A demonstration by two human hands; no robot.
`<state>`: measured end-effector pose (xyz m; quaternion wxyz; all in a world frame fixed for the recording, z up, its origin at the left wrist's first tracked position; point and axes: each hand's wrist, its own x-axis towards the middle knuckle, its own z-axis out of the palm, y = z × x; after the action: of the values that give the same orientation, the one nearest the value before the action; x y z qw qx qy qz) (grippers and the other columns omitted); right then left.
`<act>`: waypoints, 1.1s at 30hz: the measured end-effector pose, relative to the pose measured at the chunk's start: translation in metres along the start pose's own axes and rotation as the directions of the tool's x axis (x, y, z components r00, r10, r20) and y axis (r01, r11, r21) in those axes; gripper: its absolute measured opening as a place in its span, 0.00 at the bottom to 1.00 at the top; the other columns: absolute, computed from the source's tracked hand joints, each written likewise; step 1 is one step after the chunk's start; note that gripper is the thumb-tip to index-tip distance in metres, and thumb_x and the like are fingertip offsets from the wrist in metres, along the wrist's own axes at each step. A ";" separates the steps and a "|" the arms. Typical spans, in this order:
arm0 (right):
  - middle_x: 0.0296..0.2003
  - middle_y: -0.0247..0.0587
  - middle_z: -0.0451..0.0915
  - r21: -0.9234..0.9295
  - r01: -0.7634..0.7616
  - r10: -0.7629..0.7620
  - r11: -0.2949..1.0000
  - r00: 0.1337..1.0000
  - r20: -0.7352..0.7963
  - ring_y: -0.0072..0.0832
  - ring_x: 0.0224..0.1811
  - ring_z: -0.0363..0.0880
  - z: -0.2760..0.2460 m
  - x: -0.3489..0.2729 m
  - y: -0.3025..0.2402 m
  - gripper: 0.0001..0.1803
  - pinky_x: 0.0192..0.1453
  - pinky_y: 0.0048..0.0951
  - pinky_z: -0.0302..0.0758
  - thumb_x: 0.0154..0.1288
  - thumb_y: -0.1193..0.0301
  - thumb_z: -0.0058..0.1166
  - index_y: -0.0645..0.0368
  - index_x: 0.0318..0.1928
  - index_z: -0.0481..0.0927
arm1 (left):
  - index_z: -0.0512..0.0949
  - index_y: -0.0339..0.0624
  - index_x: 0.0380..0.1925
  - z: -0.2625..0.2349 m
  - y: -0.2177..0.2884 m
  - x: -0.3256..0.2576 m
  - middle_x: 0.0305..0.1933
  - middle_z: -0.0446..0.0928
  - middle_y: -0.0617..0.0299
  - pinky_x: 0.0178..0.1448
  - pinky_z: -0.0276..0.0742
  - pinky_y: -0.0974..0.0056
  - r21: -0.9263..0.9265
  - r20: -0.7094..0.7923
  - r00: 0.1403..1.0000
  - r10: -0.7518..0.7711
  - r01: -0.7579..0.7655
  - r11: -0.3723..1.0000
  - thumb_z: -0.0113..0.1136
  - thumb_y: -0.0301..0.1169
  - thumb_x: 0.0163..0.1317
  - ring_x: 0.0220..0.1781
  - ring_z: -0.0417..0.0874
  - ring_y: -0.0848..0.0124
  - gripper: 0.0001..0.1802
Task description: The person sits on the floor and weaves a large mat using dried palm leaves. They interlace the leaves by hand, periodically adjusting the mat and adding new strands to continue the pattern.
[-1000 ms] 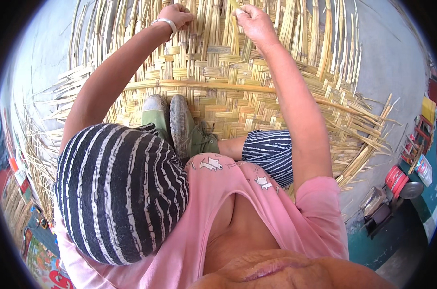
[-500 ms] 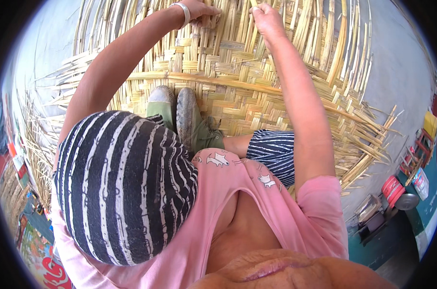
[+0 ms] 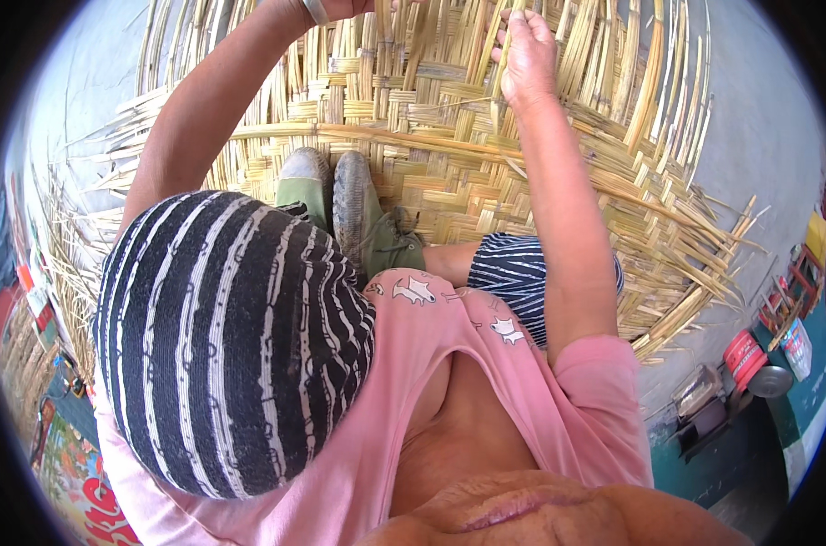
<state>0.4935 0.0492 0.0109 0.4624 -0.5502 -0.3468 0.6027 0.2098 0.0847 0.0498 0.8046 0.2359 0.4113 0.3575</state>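
Observation:
A large woven mat (image 3: 458, 196) of split yellow reed strips lies under my feet and spreads away from me. Long loose strip ends stand out along its far and side edges. My right hand (image 3: 529, 59) is closed on a reed strip (image 3: 500, 68) above the far part of the weave, the strip running down past the fingers. At the upper edge of the picture, my left hand (image 3: 345, 7), below a pale wrist band, is beside other upright strips. Its fingers are mostly cut off, so their grip is hidden.
My shoes (image 3: 351, 205) rest on the mat, and a striped raised knee (image 3: 236, 350) fills the left. Grey floor (image 3: 750, 118) borders the mat. At the right stand a red container (image 3: 745, 359), a round metal lid (image 3: 770, 381) and shelf items. Loose reeds (image 3: 63, 246) lie at far left.
My left hand has moved up and left, partly out of the picture. My right hand has shifted slightly right and nearer, drawing a reed strip with it.

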 end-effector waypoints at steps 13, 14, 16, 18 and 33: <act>0.31 0.31 0.76 0.019 -0.137 0.138 0.990 0.988 -0.072 0.19 0.28 0.70 0.014 -0.025 -0.041 0.10 0.27 0.24 0.70 0.81 0.67 0.49 0.60 0.51 0.78 | 0.74 0.39 0.64 0.012 -0.014 0.061 0.62 0.80 0.47 0.44 0.88 0.54 0.306 0.165 0.950 -0.267 0.208 0.929 0.58 0.54 0.74 0.58 0.87 0.56 0.32; 0.31 0.31 0.75 0.009 -0.154 0.154 0.988 0.986 -0.062 0.19 0.27 0.70 0.013 -0.024 -0.041 0.10 0.27 0.24 0.70 0.81 0.67 0.49 0.60 0.51 0.78 | 0.79 0.40 0.59 0.014 -0.011 0.061 0.57 0.84 0.48 0.44 0.87 0.54 0.242 0.220 0.939 -0.264 0.210 0.947 0.57 0.53 0.75 0.56 0.88 0.57 0.29; 0.30 0.31 0.75 -0.013 -0.188 0.187 0.982 0.981 -0.045 0.19 0.27 0.69 0.013 -0.022 -0.042 0.10 0.27 0.25 0.70 0.81 0.67 0.49 0.61 0.51 0.78 | 0.85 0.43 0.48 0.016 -0.016 0.055 0.46 0.87 0.54 0.48 0.86 0.54 0.166 0.219 0.971 -0.100 0.064 0.984 0.57 0.48 0.76 0.49 0.89 0.59 0.20; 0.29 0.30 0.74 -0.013 -0.197 0.195 0.980 0.975 -0.105 0.18 0.26 0.68 0.019 -0.024 -0.045 0.11 0.26 0.25 0.69 0.81 0.67 0.48 0.61 0.50 0.78 | 0.84 0.44 0.50 0.024 -0.019 0.050 0.45 0.87 0.56 0.53 0.85 0.52 0.265 0.054 0.999 -0.003 -0.011 0.964 0.58 0.47 0.76 0.47 0.88 0.60 0.20; 0.29 0.32 0.76 -0.074 -0.068 0.063 0.995 0.996 -0.061 0.18 0.28 0.69 0.007 -0.022 -0.004 0.12 0.30 0.27 0.71 0.80 0.68 0.48 0.63 0.52 0.78 | 0.79 0.43 0.54 0.056 -0.005 0.055 0.49 0.86 0.56 0.51 0.85 0.52 0.080 0.155 0.986 -0.053 0.041 0.996 0.47 0.54 0.78 0.44 0.87 0.61 0.26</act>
<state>0.4863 0.0311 0.0234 0.4312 -0.5958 -0.3374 0.5875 0.2803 0.1190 0.0506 0.8331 0.2842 0.3653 0.3029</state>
